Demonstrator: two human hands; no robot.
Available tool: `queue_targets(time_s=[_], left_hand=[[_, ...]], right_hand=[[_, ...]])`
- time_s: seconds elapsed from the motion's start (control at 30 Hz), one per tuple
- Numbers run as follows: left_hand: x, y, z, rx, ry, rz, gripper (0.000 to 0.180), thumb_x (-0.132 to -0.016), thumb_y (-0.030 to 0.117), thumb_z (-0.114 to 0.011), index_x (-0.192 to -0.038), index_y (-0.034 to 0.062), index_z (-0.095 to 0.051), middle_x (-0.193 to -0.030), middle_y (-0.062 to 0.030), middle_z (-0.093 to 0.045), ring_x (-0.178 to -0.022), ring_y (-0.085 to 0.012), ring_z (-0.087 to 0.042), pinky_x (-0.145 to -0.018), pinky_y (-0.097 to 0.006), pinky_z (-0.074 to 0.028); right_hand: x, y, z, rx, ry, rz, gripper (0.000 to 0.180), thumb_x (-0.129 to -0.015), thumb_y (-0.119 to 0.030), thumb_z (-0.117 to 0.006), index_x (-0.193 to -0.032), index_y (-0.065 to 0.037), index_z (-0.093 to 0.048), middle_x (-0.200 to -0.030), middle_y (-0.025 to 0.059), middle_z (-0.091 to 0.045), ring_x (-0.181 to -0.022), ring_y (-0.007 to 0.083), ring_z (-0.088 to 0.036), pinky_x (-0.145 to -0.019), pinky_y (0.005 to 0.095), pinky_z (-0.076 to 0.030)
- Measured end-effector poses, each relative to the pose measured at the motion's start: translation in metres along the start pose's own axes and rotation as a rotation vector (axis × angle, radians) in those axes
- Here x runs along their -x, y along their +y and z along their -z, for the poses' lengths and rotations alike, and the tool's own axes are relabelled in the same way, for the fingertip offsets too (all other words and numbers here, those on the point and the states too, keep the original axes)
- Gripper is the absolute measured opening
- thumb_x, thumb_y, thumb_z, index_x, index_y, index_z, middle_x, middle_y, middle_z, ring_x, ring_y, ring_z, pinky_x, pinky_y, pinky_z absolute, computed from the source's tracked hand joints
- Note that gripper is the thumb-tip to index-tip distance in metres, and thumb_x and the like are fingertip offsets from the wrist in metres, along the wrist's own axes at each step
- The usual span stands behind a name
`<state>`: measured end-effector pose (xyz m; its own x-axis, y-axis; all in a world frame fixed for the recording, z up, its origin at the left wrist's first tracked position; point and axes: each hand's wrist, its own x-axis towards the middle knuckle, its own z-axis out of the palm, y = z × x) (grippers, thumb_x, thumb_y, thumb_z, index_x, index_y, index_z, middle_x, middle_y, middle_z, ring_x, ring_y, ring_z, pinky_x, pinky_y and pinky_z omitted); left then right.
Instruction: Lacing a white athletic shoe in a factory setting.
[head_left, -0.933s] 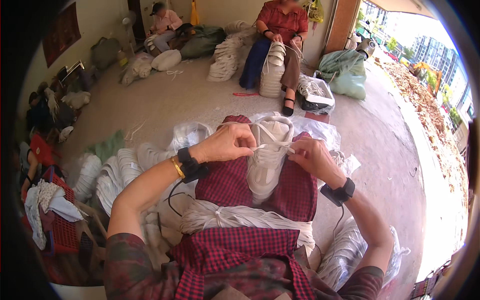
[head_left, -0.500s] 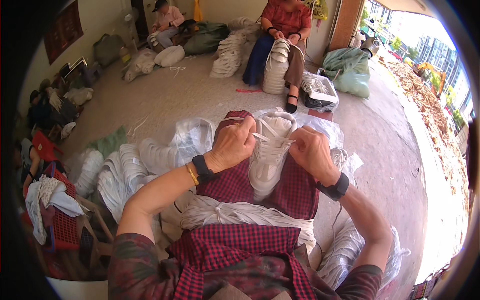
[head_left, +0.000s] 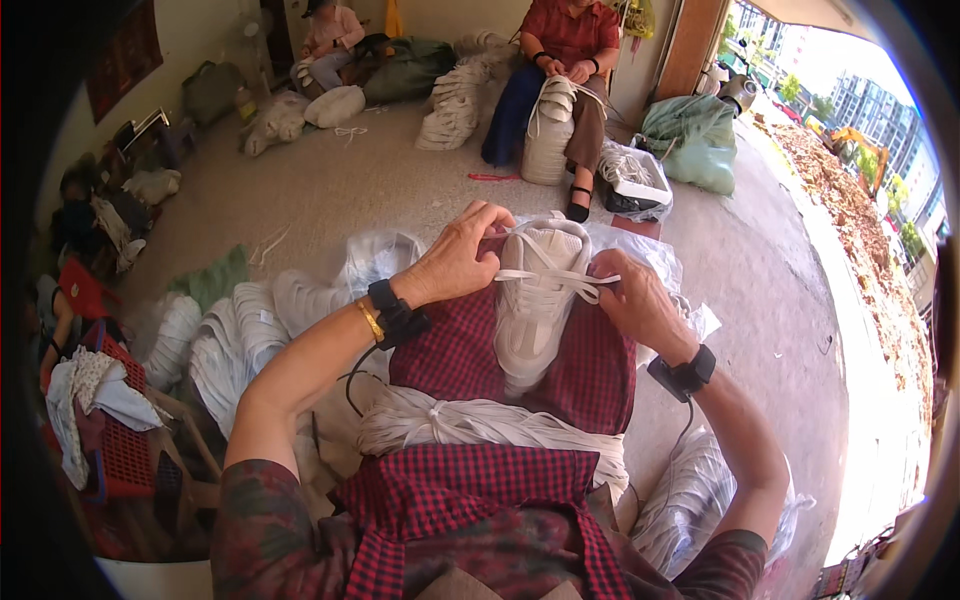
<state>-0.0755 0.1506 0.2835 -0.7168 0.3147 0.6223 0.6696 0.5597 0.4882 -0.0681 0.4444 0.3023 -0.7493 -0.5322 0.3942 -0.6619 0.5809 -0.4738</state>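
A white sneaker upper (head_left: 530, 330) stands between my knees on a red-and-black checked cloth (head_left: 430, 350), toe toward me. White shoelace (head_left: 545, 278) crosses its front, one part reaching out on each side. My left hand (head_left: 455, 258) is at the upper left of the shoe, fingers partly bent, with a strand of lace running to it near the tongue. On the other side, my right hand (head_left: 640, 305) pinches a lace end between thumb and fingers. A bundle of white laces (head_left: 480, 425) lies across my lap.
Stacked white shoe uppers (head_left: 235, 340) lie at left, beside a red plastic basket (head_left: 125, 430). Ahead, a seated person (head_left: 570, 40) handles another shoe, near a white box of laces (head_left: 640, 180). A wrapped stack (head_left: 690, 510) is at lower right.
The lace, pulled taut from both closed hands before, now lies across the shoe in a looser crossing. My left hand has opened somewhat and shifted upward; my right hand has moved slightly outward.
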Motion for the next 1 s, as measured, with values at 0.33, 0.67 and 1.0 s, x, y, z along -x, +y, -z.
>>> queue_targets(time_s=[0.33,0.67,1.0], left_hand=[[0.006,-0.026,0.041,-0.07,0.185,0.095,0.005,-0.085,0.003,-0.071,-0.09,0.0027,-0.07,-0.081,-0.004,-0.068,-0.065,-0.0099,-0.061,-0.058,-0.024,-0.049],[0.01,-0.034,0.091,-0.218,0.4,0.107,0.003,-0.087,0.0,-0.066,-0.09,0.0,-0.067,-0.082,-0.0048,-0.067,-0.068,-0.0103,-0.064,-0.061,-0.024,-0.051],[0.033,-0.049,0.082,-0.23,0.383,0.181,0.003,-0.087,0.001,-0.067,-0.09,0.0016,-0.068,-0.081,-0.0048,-0.068,-0.069,-0.0107,-0.064,-0.062,-0.024,-0.051]], right_hand=[[0.009,0.029,0.042,0.182,0.194,0.033,0.011,-0.088,-0.001,-0.063,-0.096,0.002,-0.071,-0.09,0.0176,-0.064,-0.082,0.0348,-0.064,-0.074,0.0415,-0.051],[0.022,0.038,0.056,0.274,0.233,0.045,0.014,-0.084,0.003,-0.065,-0.096,-0.001,-0.072,-0.089,0.015,-0.064,-0.084,0.0318,-0.063,-0.074,0.0403,-0.051],[0.034,0.057,0.056,0.331,0.193,0.027,0.013,-0.084,0.003,-0.064,-0.095,-0.001,-0.071,-0.09,0.0133,-0.065,-0.087,0.031,-0.063,-0.075,0.0396,-0.052]])
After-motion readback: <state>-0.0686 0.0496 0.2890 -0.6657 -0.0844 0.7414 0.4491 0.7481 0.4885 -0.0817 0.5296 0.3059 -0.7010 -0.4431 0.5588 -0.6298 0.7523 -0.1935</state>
